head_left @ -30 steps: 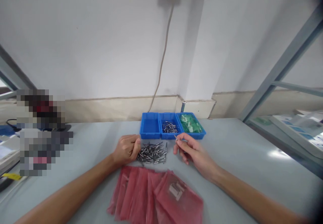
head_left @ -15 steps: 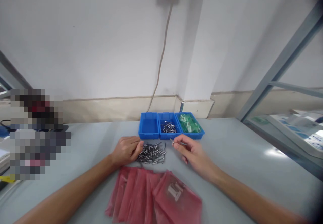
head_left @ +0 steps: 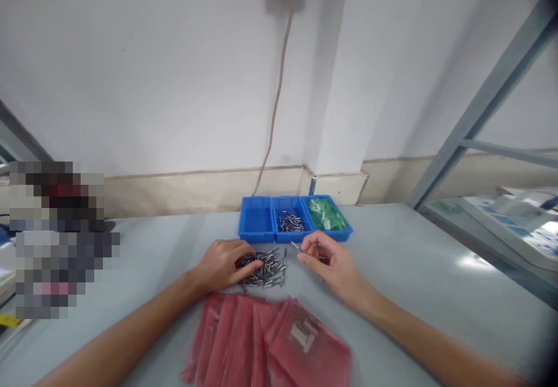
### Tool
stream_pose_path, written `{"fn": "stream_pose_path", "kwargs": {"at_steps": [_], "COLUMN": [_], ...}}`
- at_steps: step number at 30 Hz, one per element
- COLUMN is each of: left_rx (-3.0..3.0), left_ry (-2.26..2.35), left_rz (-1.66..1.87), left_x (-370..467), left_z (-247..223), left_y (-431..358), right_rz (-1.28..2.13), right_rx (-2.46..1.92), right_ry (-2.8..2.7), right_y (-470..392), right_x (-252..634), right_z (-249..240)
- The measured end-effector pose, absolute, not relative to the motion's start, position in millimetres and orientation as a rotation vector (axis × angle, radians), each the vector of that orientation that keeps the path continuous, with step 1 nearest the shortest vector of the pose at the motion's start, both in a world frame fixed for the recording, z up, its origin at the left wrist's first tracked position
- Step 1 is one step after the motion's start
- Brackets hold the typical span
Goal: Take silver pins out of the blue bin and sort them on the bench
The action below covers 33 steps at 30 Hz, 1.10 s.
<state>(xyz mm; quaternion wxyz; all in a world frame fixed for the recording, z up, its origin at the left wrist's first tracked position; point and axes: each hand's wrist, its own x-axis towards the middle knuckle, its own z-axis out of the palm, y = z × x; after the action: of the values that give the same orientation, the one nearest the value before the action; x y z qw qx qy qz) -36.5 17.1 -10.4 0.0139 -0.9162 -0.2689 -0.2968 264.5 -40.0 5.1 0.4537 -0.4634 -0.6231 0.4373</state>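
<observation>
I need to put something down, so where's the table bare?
The widest patch of table runs right of the bins and right hand, up to the grey frame. Another lies between the left arm and the wall, left of the bins. Crowded: the middle, with pins at the left hand, red bags nearer and bins behind.

A workshop, by the look of it: a pale desk (head_left: 392,247) with blue parts bins (head_left: 257,238) and a heap of small metal pins (head_left: 272,267) mid-frame, pink plastic bags (head_left: 233,340) at lower centre.
</observation>
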Motion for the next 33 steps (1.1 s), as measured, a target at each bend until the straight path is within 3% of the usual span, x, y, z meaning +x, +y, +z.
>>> {"fn": "stream_pose_path", "kwargs": {"at_steps": [5, 17, 33], "left_rx": [-2.869, -2.979, -3.001], "left_ry": [-0.887, -0.817, -0.712], "left_rz": [-0.842, -0.784, -0.685], "left_x": [-33.8, -30.9, -33.2], "left_z": [-8.9, -4.2, -7.5], "left_y": [16.0, 10.9, 14.1], "right_rz": [1.038, 1.427, 1.190], "right_rx": [-1.149, -1.039, -1.126], "right_ry": [-1.635, -1.372, -1.619], "right_y": [-42.4, -38.6, -47.0], "right_x": [263.6, 263.9, 262.2], "right_z": [5.8, -3.8, 2.8]}}
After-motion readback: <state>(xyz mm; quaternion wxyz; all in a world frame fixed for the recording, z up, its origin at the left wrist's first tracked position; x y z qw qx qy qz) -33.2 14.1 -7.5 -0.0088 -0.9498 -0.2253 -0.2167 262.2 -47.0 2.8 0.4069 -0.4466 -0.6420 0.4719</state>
